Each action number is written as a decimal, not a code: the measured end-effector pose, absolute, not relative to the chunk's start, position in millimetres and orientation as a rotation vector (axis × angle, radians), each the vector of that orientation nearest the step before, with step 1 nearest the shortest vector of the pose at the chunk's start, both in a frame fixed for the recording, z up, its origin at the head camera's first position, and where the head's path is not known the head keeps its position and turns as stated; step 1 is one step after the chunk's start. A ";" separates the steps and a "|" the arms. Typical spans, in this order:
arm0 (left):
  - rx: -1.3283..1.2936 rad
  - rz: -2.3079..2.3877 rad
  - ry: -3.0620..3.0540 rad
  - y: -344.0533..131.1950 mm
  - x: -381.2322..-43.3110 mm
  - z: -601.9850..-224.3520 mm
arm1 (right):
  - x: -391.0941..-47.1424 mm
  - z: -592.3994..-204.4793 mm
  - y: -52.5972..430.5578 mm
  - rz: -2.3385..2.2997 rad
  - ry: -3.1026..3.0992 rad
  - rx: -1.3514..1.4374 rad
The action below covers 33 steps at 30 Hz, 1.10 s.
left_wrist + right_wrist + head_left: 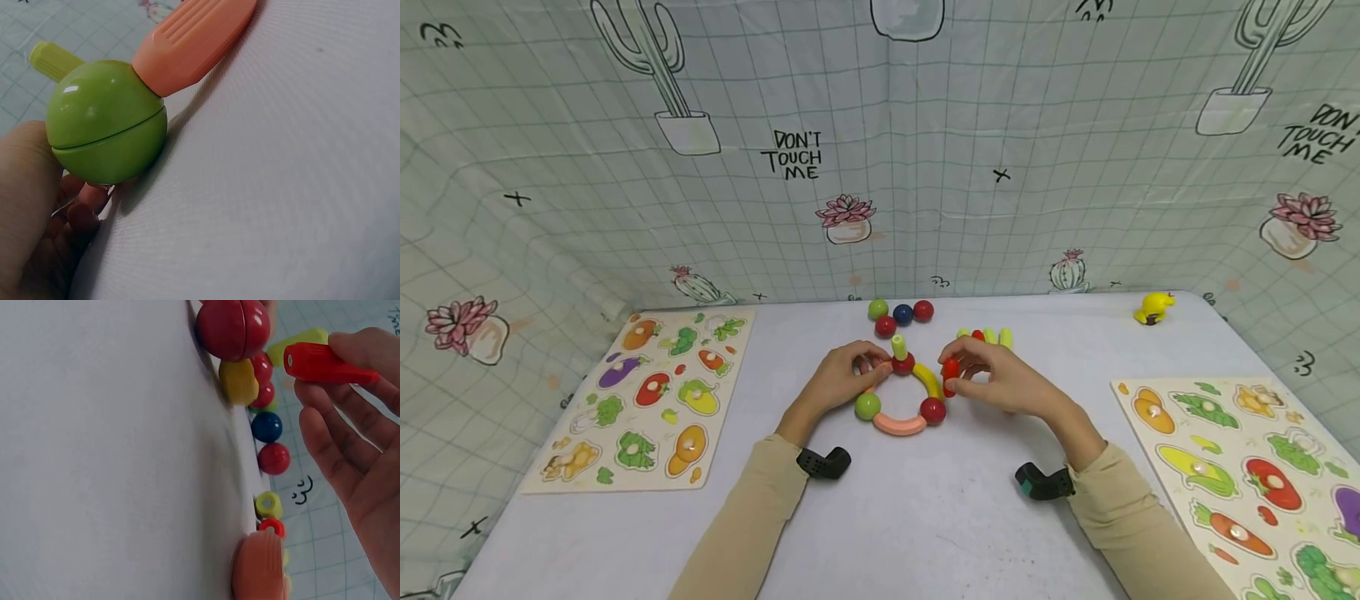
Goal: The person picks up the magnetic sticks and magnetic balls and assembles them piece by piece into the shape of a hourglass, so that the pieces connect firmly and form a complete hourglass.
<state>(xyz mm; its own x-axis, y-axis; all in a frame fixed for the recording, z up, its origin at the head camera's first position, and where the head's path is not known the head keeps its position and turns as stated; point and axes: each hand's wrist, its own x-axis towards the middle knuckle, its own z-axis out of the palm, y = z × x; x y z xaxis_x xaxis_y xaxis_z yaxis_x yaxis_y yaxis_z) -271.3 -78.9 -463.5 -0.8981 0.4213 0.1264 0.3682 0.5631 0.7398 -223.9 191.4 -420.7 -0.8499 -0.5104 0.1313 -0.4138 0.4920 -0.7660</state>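
A ring of toy balls and curved rods lies on the table: a green ball (pixel 868 407), a salmon curved rod (pixel 900 425), a red ball (pixel 933 410), a yellow curved rod (pixel 928 381) and a dark red ball (pixel 902 363). A pale green stick (pixel 898 344) rises from the dark red one. My left hand (pixel 842 377) grips the ring's left side, fingertips beside the dark red ball and partly hiding that side. Right of the ring, my right hand (pixel 1000 375) pinches a red stick (pixel 325 362) between thumb and fingertips, its hollow end showing in the right wrist view.
Behind the ring sit loose balls, including a blue ball (pixel 903 314). Several green and red sticks (pixel 1006 337) lie beyond my right hand. Vegetable puzzle boards flank the work, a left board (pixel 651 433) and a right board (pixel 1180 442). A yellow toy (pixel 1153 307) stands at back right.
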 end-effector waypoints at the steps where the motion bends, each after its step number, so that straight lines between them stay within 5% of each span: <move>1: 0.687 1.266 2.721 -78.9 -271.2 -463.6 | -223.5 -420.7 190.0 -1.297 2.612 -0.824; 33: 0.690 1.256 2.717 -79.5 -272.0 -462.4 | -217.0 -422.6 175.7 -1.242 2.582 -0.911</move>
